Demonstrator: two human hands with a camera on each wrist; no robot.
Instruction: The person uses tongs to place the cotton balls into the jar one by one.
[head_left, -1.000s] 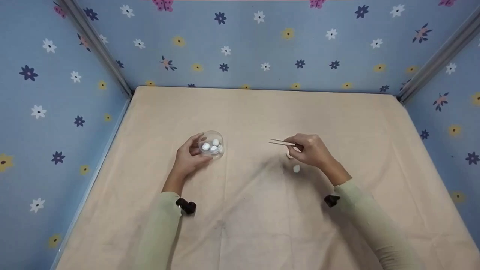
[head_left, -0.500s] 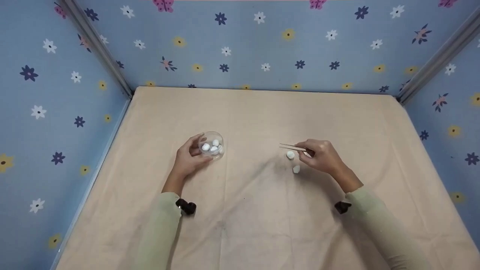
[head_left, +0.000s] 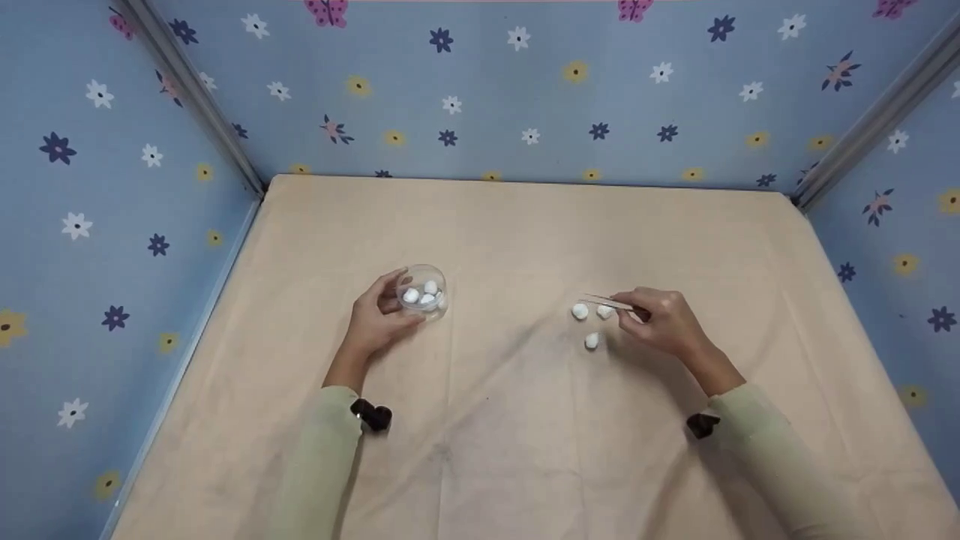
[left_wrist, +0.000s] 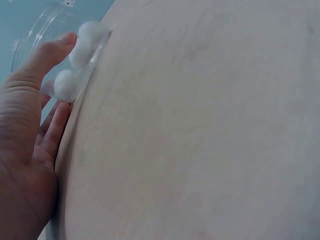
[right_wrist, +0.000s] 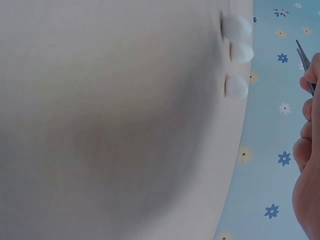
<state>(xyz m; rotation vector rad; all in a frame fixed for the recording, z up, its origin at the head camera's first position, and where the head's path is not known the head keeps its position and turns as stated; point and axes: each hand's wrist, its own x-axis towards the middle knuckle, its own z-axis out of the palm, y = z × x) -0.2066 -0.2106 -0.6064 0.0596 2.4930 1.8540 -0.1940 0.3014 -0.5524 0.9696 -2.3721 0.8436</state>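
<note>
My left hand (head_left: 379, 319) curls round a clear plastic cup (head_left: 435, 309) on the table, thumb on its near side. Several white cotton balls (head_left: 411, 295) lie inside; the left wrist view shows cotton balls (left_wrist: 65, 85) through the cup's clear wall (left_wrist: 37, 37). Between thumb and fingers my right hand (head_left: 660, 319) pinches metal tweezers (head_left: 609, 301), their tips pointing left and slightly apart. Three cotton balls rest on the cloth by the tweezers: a left one (head_left: 580, 311), one just under the tweezers (head_left: 604, 311) and a nearer one (head_left: 592, 340). In the right wrist view the tweezers (right_wrist: 303, 57) hold nothing.
A wrinkled beige cloth (head_left: 510, 420) covers the table. Blue flowered panels (head_left: 487, 90) stand at the back and both sides, with grey posts (head_left: 202, 97) at the corners. Black wrist cameras (head_left: 372, 415) sit on both sleeves.
My right hand has drawn back to the right and towards me with the tweezers, uncovering cotton balls on the cloth. The left hand and the cup have stayed in place.
</note>
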